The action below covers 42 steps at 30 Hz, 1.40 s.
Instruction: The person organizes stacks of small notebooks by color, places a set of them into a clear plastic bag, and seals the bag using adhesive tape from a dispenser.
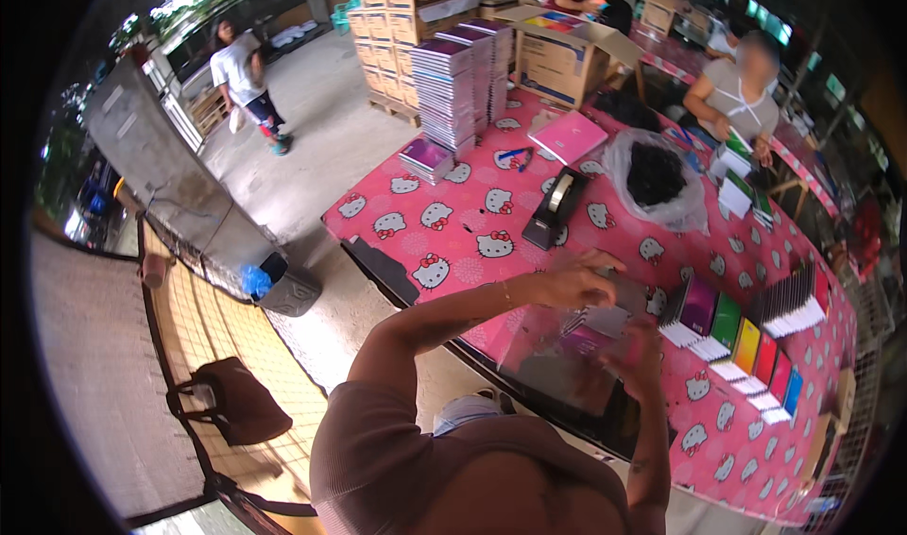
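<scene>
In front of me, at the near edge of the table, a small stack of spiral notebooks [588,335] with a purple cover lies among a sheet or bag of clear plastic [529,351]. My left hand [578,280] arches over the far side of the stack, its bent fingers closed on the plastic. On the near right side, my right hand [639,357] is smeared by motion, so its grip cannot be made out. A black tape dispenser [556,208] stands just beyond my left hand. To the right lie notebooks [723,332] in purple, green, yellow, red and blue, fanned in a row.
A pink patterned cloth [387,195] covers the table. Tall notebook stacks [449,91], an open carton [557,63], a pink notebook [570,136] and a plastic bag with black contents [657,178] stand farther back. Another person [742,91] handles notebooks at far right.
</scene>
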### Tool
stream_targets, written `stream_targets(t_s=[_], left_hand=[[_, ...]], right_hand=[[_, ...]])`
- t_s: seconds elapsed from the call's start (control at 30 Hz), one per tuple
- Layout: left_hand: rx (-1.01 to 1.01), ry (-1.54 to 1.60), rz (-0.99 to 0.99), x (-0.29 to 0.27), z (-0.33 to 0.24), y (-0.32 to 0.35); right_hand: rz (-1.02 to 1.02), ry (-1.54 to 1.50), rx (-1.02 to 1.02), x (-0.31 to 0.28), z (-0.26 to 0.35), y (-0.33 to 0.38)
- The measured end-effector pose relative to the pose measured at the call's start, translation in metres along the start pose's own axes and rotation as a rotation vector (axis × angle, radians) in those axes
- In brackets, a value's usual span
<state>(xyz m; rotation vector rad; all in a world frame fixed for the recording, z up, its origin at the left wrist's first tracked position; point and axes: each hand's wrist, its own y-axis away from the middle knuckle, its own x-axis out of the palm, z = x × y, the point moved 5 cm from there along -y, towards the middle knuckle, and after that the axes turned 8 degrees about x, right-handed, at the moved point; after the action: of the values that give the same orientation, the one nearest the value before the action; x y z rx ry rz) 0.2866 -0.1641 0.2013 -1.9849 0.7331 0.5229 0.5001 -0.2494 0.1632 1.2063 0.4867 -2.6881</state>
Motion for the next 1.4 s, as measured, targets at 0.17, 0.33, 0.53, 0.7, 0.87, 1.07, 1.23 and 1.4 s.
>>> stream_targets(t_s=[0.17, 0.33, 0.53, 0.7, 0.87, 1.07, 1.23, 1.4], left_hand=[[0.091, -0.173, 0.122, 0.024, -0.007, -0.013], [-0.293, -0.077, 0.0, 0.039, 0.007, -0.003], [-0.649, 0.753, -0.278, 0.058, 0.028, 0.035], [-0.632, 0.512, 0.043, 0.05, 0.019, 0.028], [-0.512, 0.408, 0.014, 0.056, 0.038, 0.053], [-0.104, -0.271, 0.081, 0.029, -0.036, 0.029], [-0.069, -0.372, 0.156, 0.035, -0.048, 0.037], [-0.343, -0.181, 0.14, 0.032, -0.021, 0.014]], right_hand=[[0.044, 0.03, -0.234, 0.029, 0.006, -0.009], [-0.007, -0.054, -0.192, 0.029, 0.011, -0.007], [-0.157, -0.333, -0.098, 0.022, 0.0, -0.021], [-0.013, -0.785, 0.256, 0.038, -0.057, -0.051], [0.203, -0.463, 0.129, 0.028, -0.024, -0.06], [-0.028, -0.121, -0.279, 0.004, 0.012, -0.033], [-0.04, -0.087, -0.211, 0.015, 0.012, -0.023], [-0.109, -0.043, -0.185, 0.012, 0.022, -0.031]])
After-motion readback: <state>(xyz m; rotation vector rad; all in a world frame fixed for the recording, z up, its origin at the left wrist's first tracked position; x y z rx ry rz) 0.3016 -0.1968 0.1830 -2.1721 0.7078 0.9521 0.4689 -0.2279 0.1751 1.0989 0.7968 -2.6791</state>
